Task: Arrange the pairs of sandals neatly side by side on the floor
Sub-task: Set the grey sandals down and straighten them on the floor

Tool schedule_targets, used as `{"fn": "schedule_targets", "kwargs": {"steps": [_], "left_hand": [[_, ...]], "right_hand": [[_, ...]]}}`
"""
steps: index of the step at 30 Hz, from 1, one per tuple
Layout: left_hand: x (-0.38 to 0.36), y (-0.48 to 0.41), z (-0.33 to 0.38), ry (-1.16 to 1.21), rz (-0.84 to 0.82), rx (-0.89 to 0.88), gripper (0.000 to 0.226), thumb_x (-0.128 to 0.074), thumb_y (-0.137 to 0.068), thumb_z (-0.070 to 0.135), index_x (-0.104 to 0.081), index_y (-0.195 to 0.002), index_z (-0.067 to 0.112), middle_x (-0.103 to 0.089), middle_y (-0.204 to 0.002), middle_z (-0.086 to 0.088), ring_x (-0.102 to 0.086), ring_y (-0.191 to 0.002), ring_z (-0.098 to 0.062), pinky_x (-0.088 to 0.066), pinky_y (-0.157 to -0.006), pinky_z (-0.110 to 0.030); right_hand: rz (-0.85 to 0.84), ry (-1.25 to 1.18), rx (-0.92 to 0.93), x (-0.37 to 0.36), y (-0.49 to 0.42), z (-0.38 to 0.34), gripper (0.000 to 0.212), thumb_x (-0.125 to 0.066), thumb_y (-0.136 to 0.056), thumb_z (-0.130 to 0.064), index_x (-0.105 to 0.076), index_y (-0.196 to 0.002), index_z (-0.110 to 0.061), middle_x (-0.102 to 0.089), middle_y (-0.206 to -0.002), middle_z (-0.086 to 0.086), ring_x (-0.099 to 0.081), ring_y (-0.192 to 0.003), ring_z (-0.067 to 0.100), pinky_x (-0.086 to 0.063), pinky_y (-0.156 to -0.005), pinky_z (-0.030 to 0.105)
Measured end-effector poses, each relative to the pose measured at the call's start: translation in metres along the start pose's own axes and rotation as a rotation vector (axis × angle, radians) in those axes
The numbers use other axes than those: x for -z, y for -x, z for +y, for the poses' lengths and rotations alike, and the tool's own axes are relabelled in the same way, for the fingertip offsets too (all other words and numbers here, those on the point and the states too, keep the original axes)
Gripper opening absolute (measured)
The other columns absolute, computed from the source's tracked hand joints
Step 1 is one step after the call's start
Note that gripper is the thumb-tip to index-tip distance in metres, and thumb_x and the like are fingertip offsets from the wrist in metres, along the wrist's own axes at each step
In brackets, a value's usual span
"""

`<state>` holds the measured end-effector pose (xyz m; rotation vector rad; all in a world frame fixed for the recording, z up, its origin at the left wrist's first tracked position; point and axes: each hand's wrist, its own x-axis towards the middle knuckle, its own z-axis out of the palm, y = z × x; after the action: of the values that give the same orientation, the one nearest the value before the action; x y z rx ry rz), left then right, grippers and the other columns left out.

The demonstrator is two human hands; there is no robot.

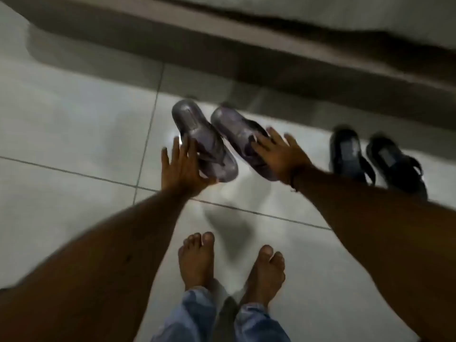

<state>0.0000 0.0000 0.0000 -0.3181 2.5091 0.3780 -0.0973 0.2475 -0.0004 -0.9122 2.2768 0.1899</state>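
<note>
Two greyish-purple sandals lie close together on the pale tiled floor, toes pointing away and to the left. My left hand rests with spread fingers on the heel end of the left purple sandal. My right hand lies flat, fingers apart, over the strap of the right purple sandal. Whether either hand grips its sandal is blurred. A dark pair of sandals stands side by side on the floor to the right, past my right forearm.
My bare feet stand on the tiles just behind the purple pair, with blue jean hems below. A dark skirting strip and a pale wall run across the far side. Open floor lies to the left.
</note>
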Motion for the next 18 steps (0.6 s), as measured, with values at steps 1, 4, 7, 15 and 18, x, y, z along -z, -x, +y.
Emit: {"fn": "schedule_targets", "kwargs": {"steps": [1,4,7,15,18], "left_hand": [[-0.008,-0.019,-0.001,0.037,0.034,0.025,0.14,-0.071,-0.067,0.083,0.01,-0.165,0.025,0.006,-0.177,-0.007,0.01,-0.162,-0.032,0.002,-0.128,-0.063],[-0.021,-0.063,-0.003,0.063,0.061,0.111,0.162,-0.081,-0.046,0.086,0.011,-0.165,0.025,0.007,-0.176,-0.009,0.01,-0.161,-0.035,-0.001,-0.126,-0.068],[-0.037,-0.069,-0.01,0.023,0.109,0.042,0.165,-0.084,-0.043,0.085,0.006,-0.166,0.021,0.001,-0.176,-0.013,0.002,-0.161,-0.039,-0.006,-0.123,-0.07],[-0.023,-0.079,-0.012,-0.256,-0.045,-0.308,0.165,-0.09,-0.044,0.077,0.006,-0.166,0.023,0.01,-0.176,-0.007,0.006,-0.161,-0.035,0.004,-0.124,-0.064],[-0.022,-0.081,-0.01,-0.297,-0.053,-0.341,0.165,-0.091,-0.043,0.076,0.002,-0.167,0.022,0.006,-0.177,-0.008,0.002,-0.161,-0.034,0.003,-0.124,-0.063]], "right_hand": [[0.047,0.069,0.05,-0.007,-0.019,0.005,0.085,-0.058,-0.094,-0.029,-0.007,-0.163,-0.023,0.002,-0.172,0.004,0.006,-0.157,0.036,-0.01,-0.124,0.059],[0.047,0.147,0.129,-0.016,-0.06,0.018,0.086,-0.053,-0.093,-0.03,-0.002,-0.162,-0.024,0.008,-0.172,0.003,0.011,-0.156,0.037,-0.005,-0.124,0.059],[0.149,0.121,0.112,-0.032,-0.064,0.023,0.079,-0.047,-0.094,-0.036,-0.01,-0.163,-0.023,0.0,-0.172,0.005,0.004,-0.156,0.039,-0.009,-0.123,0.062],[0.119,-0.214,-0.309,-0.065,-0.032,-0.031,0.099,-0.069,-0.091,-0.039,-0.002,-0.162,-0.024,0.007,-0.172,0.007,0.01,-0.156,0.039,-0.011,-0.123,0.062],[0.113,-0.282,-0.383,-0.075,-0.027,-0.05,0.102,-0.073,-0.088,-0.038,-0.004,-0.162,-0.025,0.006,-0.172,0.007,0.011,-0.156,0.038,-0.011,-0.123,0.062]]}}
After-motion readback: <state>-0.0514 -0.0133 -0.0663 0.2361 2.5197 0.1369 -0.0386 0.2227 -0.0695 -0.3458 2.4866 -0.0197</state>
